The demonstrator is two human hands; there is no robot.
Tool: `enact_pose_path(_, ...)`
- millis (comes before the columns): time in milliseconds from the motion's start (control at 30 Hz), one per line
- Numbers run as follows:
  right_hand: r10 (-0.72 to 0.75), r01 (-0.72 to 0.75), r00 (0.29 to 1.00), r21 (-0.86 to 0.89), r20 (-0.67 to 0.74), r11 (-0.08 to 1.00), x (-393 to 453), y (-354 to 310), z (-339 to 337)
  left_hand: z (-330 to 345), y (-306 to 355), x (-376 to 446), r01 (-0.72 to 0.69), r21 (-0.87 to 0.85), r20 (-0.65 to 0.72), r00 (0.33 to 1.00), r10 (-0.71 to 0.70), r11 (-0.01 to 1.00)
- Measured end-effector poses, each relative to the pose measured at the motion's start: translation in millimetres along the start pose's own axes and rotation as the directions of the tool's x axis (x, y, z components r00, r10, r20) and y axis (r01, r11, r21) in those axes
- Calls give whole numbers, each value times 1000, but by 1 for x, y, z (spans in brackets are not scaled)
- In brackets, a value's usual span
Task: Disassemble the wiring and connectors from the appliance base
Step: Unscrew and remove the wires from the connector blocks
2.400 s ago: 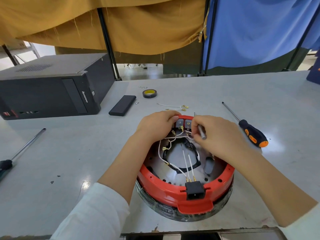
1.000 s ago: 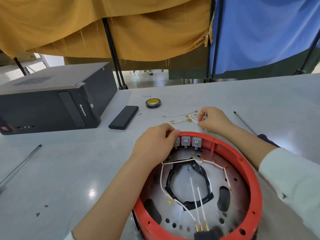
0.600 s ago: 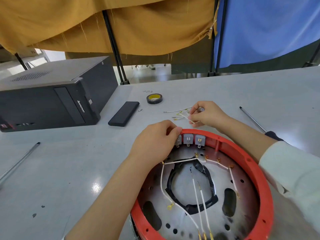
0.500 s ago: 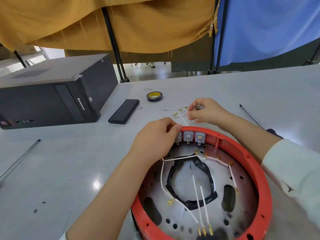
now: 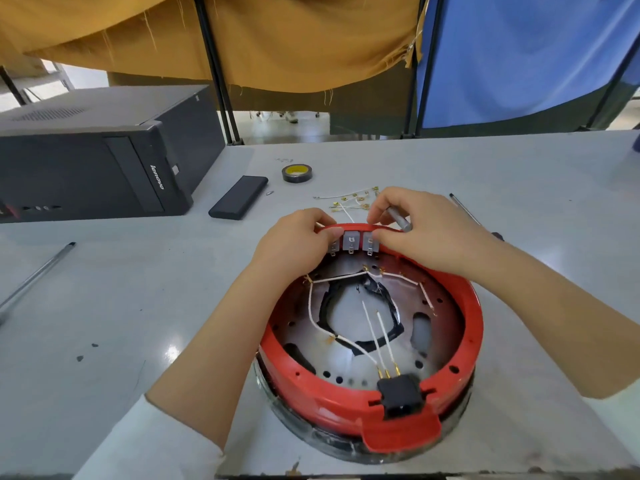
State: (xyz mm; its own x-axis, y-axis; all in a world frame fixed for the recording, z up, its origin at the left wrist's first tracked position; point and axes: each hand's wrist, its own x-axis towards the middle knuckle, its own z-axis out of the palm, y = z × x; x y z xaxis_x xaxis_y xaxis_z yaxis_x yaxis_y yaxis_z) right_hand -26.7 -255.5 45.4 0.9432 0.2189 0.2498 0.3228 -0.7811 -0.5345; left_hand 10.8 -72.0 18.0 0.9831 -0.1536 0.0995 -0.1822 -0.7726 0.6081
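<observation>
A round red appliance base lies upside down on the table, with white wires and brass terminals across its metal plate and a black socket at the near rim. Three grey switch blocks sit at the far rim. My left hand grips the far rim beside the left block. My right hand holds a small grey metal tool while its fingertips touch the right block. Removed white wires lie on the table just behind the base.
A black computer case stands at the left, a flat black box and a tape roll behind the base. A screwdriver shaft shows behind my right wrist. A metal rod lies at the left.
My right hand has come back from the loose wires on the table to the switch blocks at the far rim, tool still in it. The left hand stays on the rim.
</observation>
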Motion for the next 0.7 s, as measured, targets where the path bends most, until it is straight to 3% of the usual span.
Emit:
enact_pose_path(133, 48, -49, 999, -94, -21, 994, -17, 0, -4, -8, 1, -9, 82, 69, 9, 996, -83, 994)
enact_pose_path(267, 94, -100, 994, -144, -46, 985, -27, -1, -10, -26, 4, -21, 155, 330, 103, 975, -199, 931)
enact_pose_path(367, 119, -120, 993, -183, -19, 976, -31, -3, -13, -38, 4, -33, 201, 495, 98, 954, -284, 845)
enact_pose_path(533, 131, -127, 991, -261, 0, 957, -25, 3, -9, -50, 11, -56, 255, 510, 229, 881, -415, 822)
enact_pose_path(600, 97, -92, 995, -234, 12, 968, -19, 6, -10, -54, 11, -57, 220, 512, 217, 902, -373, 830)
enact_pose_path(700, 45, -40, 998, -116, 44, 992, -10, 6, -11, -52, 12, -46, 56, 463, 192, 968, -162, 884)
